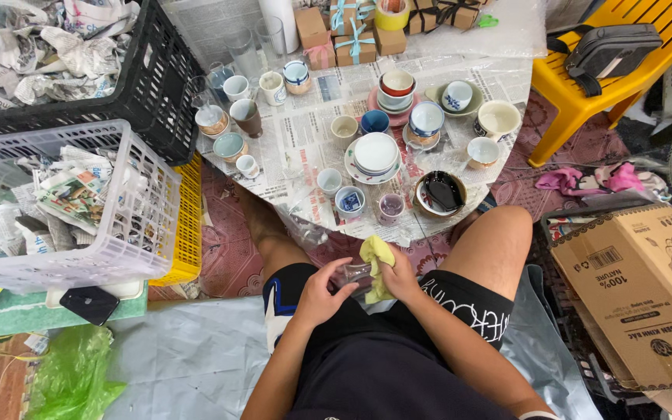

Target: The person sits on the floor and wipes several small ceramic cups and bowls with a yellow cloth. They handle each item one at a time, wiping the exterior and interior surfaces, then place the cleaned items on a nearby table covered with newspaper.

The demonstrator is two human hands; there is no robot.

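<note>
- We see the left hand closed around a small clear glass, held over the lap between the knees.
- Right hand grips a yellow cloth, pressed against the glass; cloth drapes over the top and down the glass's right side.
- Both hands sit just below the near edge of a low round table covered in newspaper.
- On the table we count many cups, bowls and saucers: a stack of white plates mid-table, a dark bowl at the near edge, and clear tumblers at the far side.
- Small brown gift boxes with teal ribbon at the far edge.
- To the left, a white plastic basket full of crumpled newspaper; a black crate behind it, also with paper.
- A cardboard box to the right on the floor; a yellow chair with a grey pouch on it further back.
- A black phone lies below the white basket.
</note>
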